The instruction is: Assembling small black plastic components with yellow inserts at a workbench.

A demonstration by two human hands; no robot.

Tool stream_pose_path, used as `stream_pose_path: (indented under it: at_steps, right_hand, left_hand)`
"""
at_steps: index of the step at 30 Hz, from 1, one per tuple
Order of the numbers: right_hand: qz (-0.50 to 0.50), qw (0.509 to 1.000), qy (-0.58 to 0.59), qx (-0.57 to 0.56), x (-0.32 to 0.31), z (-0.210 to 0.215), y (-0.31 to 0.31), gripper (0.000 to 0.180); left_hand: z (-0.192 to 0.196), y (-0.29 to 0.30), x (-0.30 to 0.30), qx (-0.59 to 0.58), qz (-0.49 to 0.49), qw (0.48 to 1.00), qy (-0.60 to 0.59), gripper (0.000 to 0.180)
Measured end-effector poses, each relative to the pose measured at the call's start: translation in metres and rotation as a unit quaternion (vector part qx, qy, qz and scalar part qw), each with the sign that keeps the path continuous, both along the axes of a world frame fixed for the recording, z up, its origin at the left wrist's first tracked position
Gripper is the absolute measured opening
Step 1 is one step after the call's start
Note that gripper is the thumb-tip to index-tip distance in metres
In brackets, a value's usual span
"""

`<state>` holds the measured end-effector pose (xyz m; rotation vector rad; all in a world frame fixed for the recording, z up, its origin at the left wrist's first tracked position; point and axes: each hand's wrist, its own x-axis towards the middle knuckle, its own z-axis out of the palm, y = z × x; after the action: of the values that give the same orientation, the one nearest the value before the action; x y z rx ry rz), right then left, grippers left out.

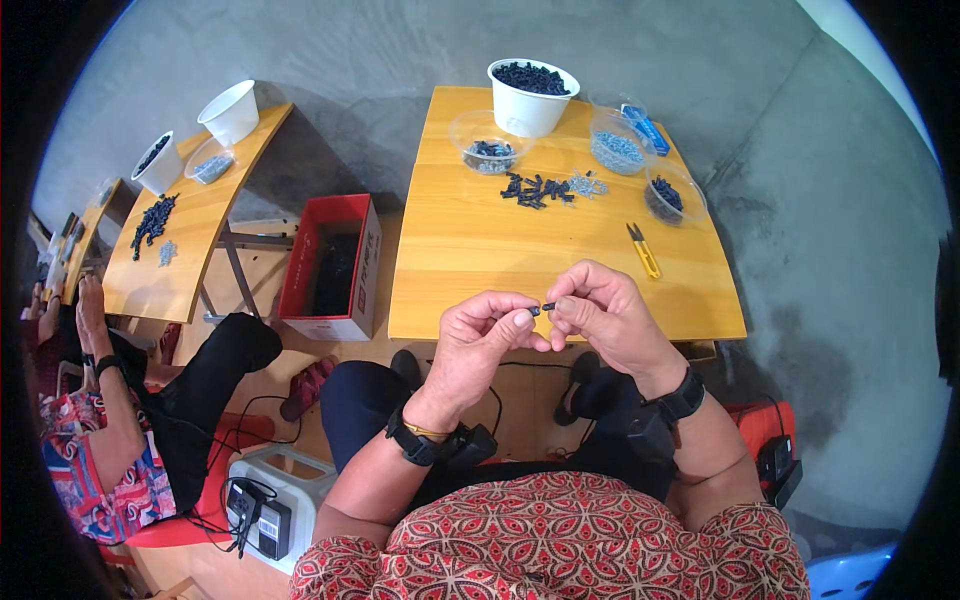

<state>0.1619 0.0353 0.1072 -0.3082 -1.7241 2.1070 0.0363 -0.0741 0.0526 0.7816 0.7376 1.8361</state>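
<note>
Red-and-tan patterned cloth shirt (590, 540) up close, small black plastic pieces (548, 306) pinched in left hand (485, 332) and right hand (605, 312) by yellow wooden worktop (480, 250), maybe some done in leftmost clear round bowl (464, 140), seemingly tons left in white plastic tub (526, 114).

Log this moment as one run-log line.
left hand: pinching small black piece | right hand: pinching second black piece | yellow snips: on table
</note>
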Motion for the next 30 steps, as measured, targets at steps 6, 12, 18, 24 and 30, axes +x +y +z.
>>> stream_pose_path:
  at_steps: [6,12,18,24,30]
  right_hand:
    - [0.003,1.000,0.008,0.013,0.0012,-0.0037,0.0032,0.004]
    - [-0.003,0.999,-0.002,0.044,0.0028,-0.0016,0.0039,0.004]
    - [0.008,0.997,-0.004,0.078,0.0013,-0.0010,0.0047,0.004]
    - [0.021,0.995,-0.029,0.088,0.0029,-0.0016,0.0069,0.003]
    - [0.022,0.988,-0.033,0.149,0.0041,-0.0023,0.0034,0.003]
  left_hand:
    - [0.0031,-0.0016,0.0023,-0.001,-0.005,1.000,0.004,0.015]
    - [0.0015,-0.0020,0.0020,0.000,-0.002,1.000,0.015,0.015]
    - [0.0022,-0.0016,0.0015,-0.006,-0.006,1.000,0.016,0.015]
    - [0.0038,-0.0022,0.0019,-0.019,0.000,0.999,0.036,0.014]
    - [0.0052,-0.0027,0.0007,-0.007,0.020,0.997,0.074,0.012]
